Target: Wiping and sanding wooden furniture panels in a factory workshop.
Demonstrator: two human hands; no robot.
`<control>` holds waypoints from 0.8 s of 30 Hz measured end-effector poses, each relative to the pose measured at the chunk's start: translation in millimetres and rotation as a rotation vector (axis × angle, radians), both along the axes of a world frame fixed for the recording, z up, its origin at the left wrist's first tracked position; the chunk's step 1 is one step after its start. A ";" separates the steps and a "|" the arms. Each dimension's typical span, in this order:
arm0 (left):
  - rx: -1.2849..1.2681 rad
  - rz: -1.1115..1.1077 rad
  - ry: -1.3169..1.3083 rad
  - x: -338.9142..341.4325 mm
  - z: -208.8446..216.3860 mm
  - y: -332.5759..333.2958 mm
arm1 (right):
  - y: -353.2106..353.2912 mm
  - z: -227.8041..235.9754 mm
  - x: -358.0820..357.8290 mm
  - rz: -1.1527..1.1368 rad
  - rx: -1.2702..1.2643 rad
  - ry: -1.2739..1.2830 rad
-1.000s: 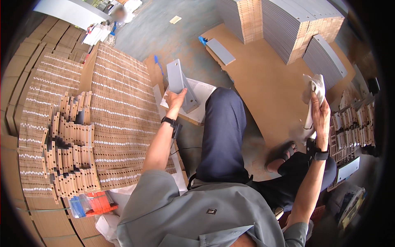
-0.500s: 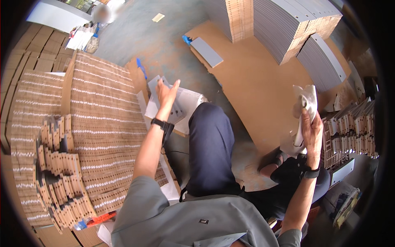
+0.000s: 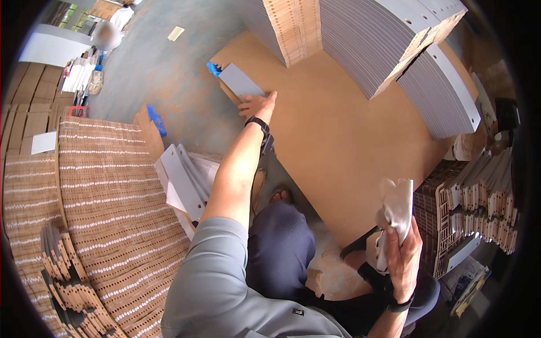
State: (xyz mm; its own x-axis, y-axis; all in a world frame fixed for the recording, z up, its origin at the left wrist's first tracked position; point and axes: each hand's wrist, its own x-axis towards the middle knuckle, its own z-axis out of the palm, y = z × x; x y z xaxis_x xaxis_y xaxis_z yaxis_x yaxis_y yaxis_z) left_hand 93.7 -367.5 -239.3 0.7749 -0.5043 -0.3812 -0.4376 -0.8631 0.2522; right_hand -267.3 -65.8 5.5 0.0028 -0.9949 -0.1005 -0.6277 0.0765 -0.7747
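My left hand (image 3: 259,107) reaches across to the near end of a grey flat panel (image 3: 243,80) lying on the far left corner of a large brown board (image 3: 344,152). Its fingers are spread, with the fingertips at the panel's end; firm contact is hard to make out. On the right, my right hand (image 3: 403,256) is closed around a crumpled off-white cloth (image 3: 397,205), held upright above my bent leg. Left of my left forearm, several grey panels with holes (image 3: 181,179) lean together against a white wrapped pile.
Tall stacks of grey panels (image 3: 355,48) stand on the board's far side, with a shorter stack (image 3: 442,90) to their right. Brown stacked pieces with rows of holes (image 3: 112,208) fill the left. More panels (image 3: 484,197) stand at the right beside a brown crate (image 3: 437,219).
My left hand has moved from the leaning grey panels to the single panel on the brown board. The right hand still grips the cloth, now lower. The view has shifted.
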 end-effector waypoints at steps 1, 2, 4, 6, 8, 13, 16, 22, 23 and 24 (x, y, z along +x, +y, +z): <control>0.008 -0.009 0.007 -4.7 -5.9 -6.2 | -1.0 -2.1 0.0 -0.015 -0.017 -0.010; 0.000 0.006 0.018 -3.1 -9.7 -11.3 | -2.0 -1.3 -1.0 -0.023 -0.008 -0.009; -0.061 0.001 0.090 3.3 -15.3 -5.6 | -3.4 2.0 -3.1 -0.006 -0.008 -0.005; -0.273 0.024 0.262 49.0 -23.8 11.4 | -7.1 7.0 -1.0 0.018 -0.017 -0.036; -0.361 0.004 0.366 74.3 -16.9 26.2 | -9.0 13.1 1.4 0.052 -0.074 -0.064; -0.470 -0.096 0.585 50.5 52.1 81.7 | -1.5 9.0 -3.4 0.025 -0.172 -0.114; -0.450 -0.360 0.755 40.5 138.1 124.3 | -1.5 14.3 8.5 -0.012 -0.172 -0.239; -0.624 -1.283 0.205 -75.2 263.0 231.2 | 11.8 24.9 11.1 -0.124 -0.058 -0.716; -0.601 -1.315 0.229 -97.0 283.6 255.9 | 13.2 23.0 11.1 -0.103 -0.055 -0.795; -0.642 -1.401 0.179 -100.8 290.6 274.3 | 11.4 10.6 18.8 -0.104 -0.019 -0.849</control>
State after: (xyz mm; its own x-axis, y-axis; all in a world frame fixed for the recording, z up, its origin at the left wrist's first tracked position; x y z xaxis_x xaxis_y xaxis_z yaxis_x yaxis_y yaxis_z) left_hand -7.1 -93.2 51.3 -0.4699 -0.8712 0.1422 -0.6993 0.4657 0.5423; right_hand -248.4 -54.4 16.1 -0.0219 -0.9958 -0.0890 0.1755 0.0838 -0.9809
